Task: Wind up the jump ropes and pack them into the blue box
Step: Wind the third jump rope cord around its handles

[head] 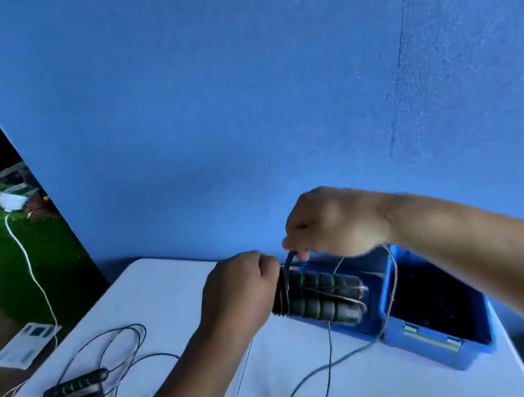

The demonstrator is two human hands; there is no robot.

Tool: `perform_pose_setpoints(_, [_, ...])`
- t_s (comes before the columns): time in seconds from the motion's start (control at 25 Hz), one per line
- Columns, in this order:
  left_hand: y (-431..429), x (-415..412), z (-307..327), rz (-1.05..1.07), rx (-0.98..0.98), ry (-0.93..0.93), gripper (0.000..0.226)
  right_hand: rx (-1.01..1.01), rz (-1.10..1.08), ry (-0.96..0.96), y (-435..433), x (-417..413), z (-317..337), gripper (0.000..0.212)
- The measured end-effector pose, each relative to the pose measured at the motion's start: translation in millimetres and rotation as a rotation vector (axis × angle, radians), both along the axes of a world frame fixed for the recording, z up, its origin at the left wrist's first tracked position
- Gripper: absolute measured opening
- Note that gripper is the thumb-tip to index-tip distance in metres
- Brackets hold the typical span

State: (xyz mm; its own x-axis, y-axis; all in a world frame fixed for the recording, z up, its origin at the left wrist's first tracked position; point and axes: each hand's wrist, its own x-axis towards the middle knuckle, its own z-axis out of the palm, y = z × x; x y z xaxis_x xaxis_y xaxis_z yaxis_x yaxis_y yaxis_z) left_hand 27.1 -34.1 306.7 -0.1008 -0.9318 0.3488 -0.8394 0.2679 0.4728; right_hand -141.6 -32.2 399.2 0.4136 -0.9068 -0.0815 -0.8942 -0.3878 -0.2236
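Since the loose jump rope (73, 385) lies unwound at the near left corner of the counter (165, 290), its line sprawled in loops around its two grey sticks, I judge the task well short of half done. Further right, the left hand (238, 292) has its grip curled round one end of the second rope's handles (322, 295), which are held side by side and point toward the box. Above them the right hand (330, 221) pinches the cord (290, 259) between thumb and fingers (motion blur hides exactly which fingers). A few turns seem to sit on the handles. A long tail of cord drops over the box rim and trails across the counter toward the near edge.

To wind well, I would squeeze the two handles tight together so they cannot scissor, and lay each turn snug beside the last. The pinching hand should hold light tension and draw the slack clear of the box rim so that it does not snag.

The blue box (442, 352) stands open at the right edge of the counter. Its inside is dark, and I cannot tell whether anything lies in it.

Count: two jump ropes, four handles in two pairs, one blue box, two hands.
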Motion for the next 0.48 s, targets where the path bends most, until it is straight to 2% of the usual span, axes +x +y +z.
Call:
perform_pose_setpoints(0.08, [-11,5,1,0.075,-0.012,0.024,0.041,0.001,-0.076,-0.167,27,8,-27,0.028])
perform_pose_setpoints(0.2, [-21,1,3,0.121,0.007,0.162,0.038,0.181,-0.170,-0.847,65,29,-87,0.026])
perform_pose_setpoints(0.24, [-21,-3,4,0.123,0.023,0.194,0.038,0.220,-0.214,-1.019,71,33,-105,0.027])
perform_pose_setpoints(0.4, [-20,-7,8,0.128,0.132,0.397,0.043,0.419,-0.193,-1.319,74,28,-166,0.035])
perform_pose_setpoints(0.48, [-15,-4,13,0.051,0.189,0.445,0.040,0.532,-0.144,-1.341,59,7,-184,0.041])
